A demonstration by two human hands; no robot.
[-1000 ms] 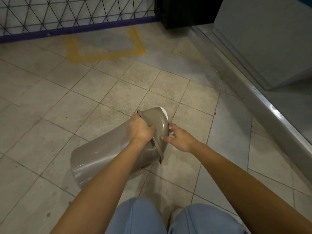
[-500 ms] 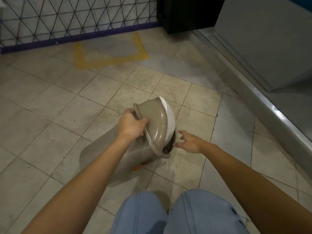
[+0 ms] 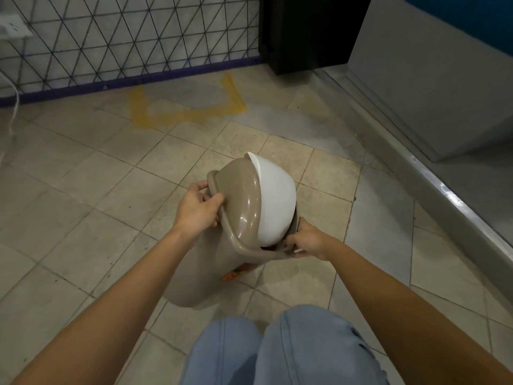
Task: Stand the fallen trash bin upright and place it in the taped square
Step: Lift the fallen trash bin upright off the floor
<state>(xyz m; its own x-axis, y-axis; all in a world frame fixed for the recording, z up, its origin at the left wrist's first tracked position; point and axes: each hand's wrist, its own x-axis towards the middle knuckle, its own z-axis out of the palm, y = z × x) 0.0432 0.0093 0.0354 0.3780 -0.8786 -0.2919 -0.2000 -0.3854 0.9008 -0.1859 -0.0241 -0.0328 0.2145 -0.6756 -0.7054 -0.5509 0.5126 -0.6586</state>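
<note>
Head view looks down on a tiled floor (image 3: 83,218) of pale beige squares with dark grout lines. Along the far edge runs a wire grid fence (image 3: 125,37) with a purple base strip, and beside it to the right stands a dark cabinet (image 3: 311,31). A grey panel (image 3: 444,79) and a metal threshold (image 3: 444,195) slant down the right side. On the floor just in front of the fence lies the taped square (image 3: 188,113), marked in worn yellow, with its near side and two flanking sides visible.

Nearer the person, well apart from that square, is the trash bin (image 3: 200,273), a taupe plastic body tilted with its top end raised toward the fence and its base low, close to the person's knees. Whether the base touches the floor cannot be told. Its taupe lid ring (image 3: 241,198) faces up and away, with a white swing flap (image 3: 274,204) set in it. A small orange label (image 3: 230,276) shows on the bin's side below the rim.

Both bare forearms reach in from the bottom corners. The left hand (image 3: 197,209) is curled around the left side of the lid ring, fingers over the edge. The right hand (image 3: 308,241) grips the lower right part of the rim, fingers pinched on it. Light blue trousers (image 3: 277,351) fill the bottom centre.
</note>
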